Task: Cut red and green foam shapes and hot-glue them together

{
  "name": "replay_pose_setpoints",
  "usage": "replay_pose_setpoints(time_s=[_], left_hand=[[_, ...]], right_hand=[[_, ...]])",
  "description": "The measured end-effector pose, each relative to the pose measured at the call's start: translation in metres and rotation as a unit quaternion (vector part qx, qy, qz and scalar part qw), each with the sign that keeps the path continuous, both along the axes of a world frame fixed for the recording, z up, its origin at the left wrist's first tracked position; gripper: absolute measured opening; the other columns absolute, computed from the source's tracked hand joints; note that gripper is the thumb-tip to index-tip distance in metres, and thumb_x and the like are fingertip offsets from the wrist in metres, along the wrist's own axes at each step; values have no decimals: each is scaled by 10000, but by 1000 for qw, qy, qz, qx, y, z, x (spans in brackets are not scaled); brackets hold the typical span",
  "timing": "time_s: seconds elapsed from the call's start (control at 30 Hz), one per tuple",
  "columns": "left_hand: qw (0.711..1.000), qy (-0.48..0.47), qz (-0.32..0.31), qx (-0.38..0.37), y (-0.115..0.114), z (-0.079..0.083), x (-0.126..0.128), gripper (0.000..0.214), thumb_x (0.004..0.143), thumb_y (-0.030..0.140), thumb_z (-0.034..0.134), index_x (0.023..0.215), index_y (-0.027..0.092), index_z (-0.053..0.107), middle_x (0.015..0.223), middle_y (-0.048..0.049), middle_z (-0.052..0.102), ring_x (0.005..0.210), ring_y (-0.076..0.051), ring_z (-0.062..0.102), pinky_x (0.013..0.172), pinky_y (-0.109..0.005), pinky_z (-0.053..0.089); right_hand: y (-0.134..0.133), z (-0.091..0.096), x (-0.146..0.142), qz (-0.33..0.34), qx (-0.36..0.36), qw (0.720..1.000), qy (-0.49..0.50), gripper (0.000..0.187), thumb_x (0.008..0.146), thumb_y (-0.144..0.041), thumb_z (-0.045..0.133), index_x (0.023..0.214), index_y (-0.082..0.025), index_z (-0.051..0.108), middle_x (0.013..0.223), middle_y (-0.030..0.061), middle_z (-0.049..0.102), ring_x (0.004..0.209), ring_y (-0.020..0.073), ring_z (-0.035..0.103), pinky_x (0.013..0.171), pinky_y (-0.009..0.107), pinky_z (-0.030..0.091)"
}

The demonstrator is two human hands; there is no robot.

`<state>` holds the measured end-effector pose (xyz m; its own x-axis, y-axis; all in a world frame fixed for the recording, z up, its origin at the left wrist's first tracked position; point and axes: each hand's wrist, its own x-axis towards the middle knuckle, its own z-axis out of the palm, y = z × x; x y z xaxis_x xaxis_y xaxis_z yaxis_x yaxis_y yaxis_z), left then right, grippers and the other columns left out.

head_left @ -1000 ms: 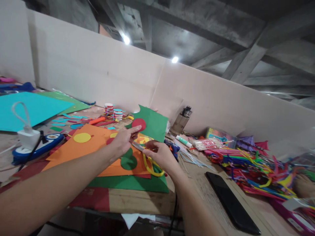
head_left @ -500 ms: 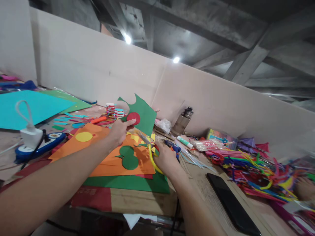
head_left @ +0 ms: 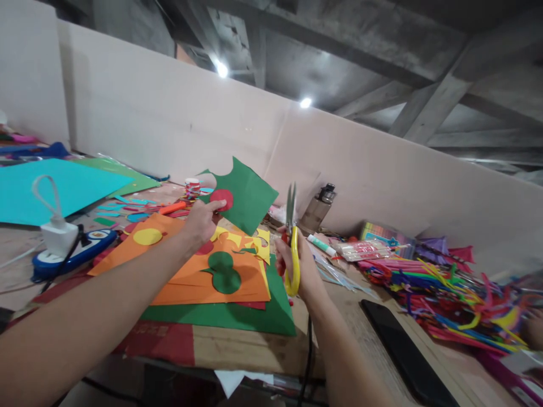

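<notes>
My left hand (head_left: pixel 202 225) pinches a sheet of green paper (head_left: pixel 249 195) with curved cut-outs along its upper edge, and a red paper circle (head_left: pixel 222 199) lies against it under my fingertip. In my right hand (head_left: pixel 299 257) is a pair of scissors (head_left: pixel 293 249) with yellow and red handles, blades pointing up, apart from the green sheet. Below my hands, two green paper rounds (head_left: pixel 226 277) rest on stacked orange paper (head_left: pixel 186 285), beside yellow paper scraps (head_left: pixel 258 244). A yellow circle (head_left: pixel 147 236) lies further left on the orange.
A black phone (head_left: pixel 403 350) lies to the right, near a heap of coloured pipe cleaners (head_left: pixel 441 299). Behind stand a bottle (head_left: pixel 318 208) and a glue stick (head_left: pixel 321 245). A blue power strip (head_left: pixel 76 254) with a white plug sits at left, near turquoise paper (head_left: pixel 55 189).
My right hand has drawn the scissors away from the green sheet and turned the blades upward. The green sheet with the red circle has shifted and tilted slightly in my left hand.
</notes>
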<state>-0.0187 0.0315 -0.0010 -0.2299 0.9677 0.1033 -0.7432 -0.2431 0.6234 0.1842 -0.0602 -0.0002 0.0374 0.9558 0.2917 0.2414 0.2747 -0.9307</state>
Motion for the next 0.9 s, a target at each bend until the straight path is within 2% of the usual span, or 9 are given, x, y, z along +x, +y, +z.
replay_pose_setpoints(time_s=[0.1, 0.2, 0.3, 0.43, 0.63, 0.9], left_hand=[[1000, 9, -18, -2, -2, -2, 2, 200, 527, 41, 766, 554, 135, 592, 576, -7, 651, 554, -99, 603, 561, -209, 495], [999, 22, -38, -6, -5, -3, 5, 191, 539, 64, 796, 591, 126, 623, 602, -14, 666, 562, -99, 608, 535, -199, 492], [998, 17, -55, 8, -9, -4, 7, 178, 547, 58, 795, 620, 122, 646, 632, -18, 681, 598, -102, 624, 571, -202, 509], [998, 19, -57, 14, -12, -3, 10, 160, 561, 74, 789, 627, 127, 653, 645, -19, 687, 601, -103, 622, 602, -218, 516], [999, 22, -25, 30, -14, -1, 12, 215, 517, 103, 827, 626, 133, 644, 652, -4, 685, 614, -101, 623, 623, -219, 509], [994, 71, 23, 75, -13, -5, 13, 194, 549, 134, 823, 581, 135, 632, 643, -1, 657, 643, -113, 612, 696, -250, 530]], right_hand=[[-14, 3, -15, 94, -61, 994, 17, 334, 828, -440, 604, 1103, -257, 556, 591, -91, 452, 381, 64, 388, 346, 157, 326], [-23, 5, -24, 129, -120, 984, -30, 369, 803, -490, 633, 1064, -235, 576, 594, -84, 465, 378, 61, 414, 321, 154, 362], [-26, 5, -27, 130, -138, 980, -60, 404, 799, -567, 609, 991, -211, 597, 601, -64, 498, 380, 67, 443, 318, 174, 405], [-27, 4, -30, 123, -144, 980, -53, 456, 776, -626, 603, 936, -199, 599, 584, -59, 509, 365, 71, 452, 304, 175, 392], [-28, 1, -33, 131, -149, 979, -42, 467, 798, -640, 557, 943, -196, 573, 582, -68, 501, 369, 74, 456, 322, 184, 413], [-28, 0, -33, 143, -161, 977, -13, 539, 758, -699, 551, 970, -204, 552, 590, -76, 493, 377, 74, 449, 316, 186, 411]])
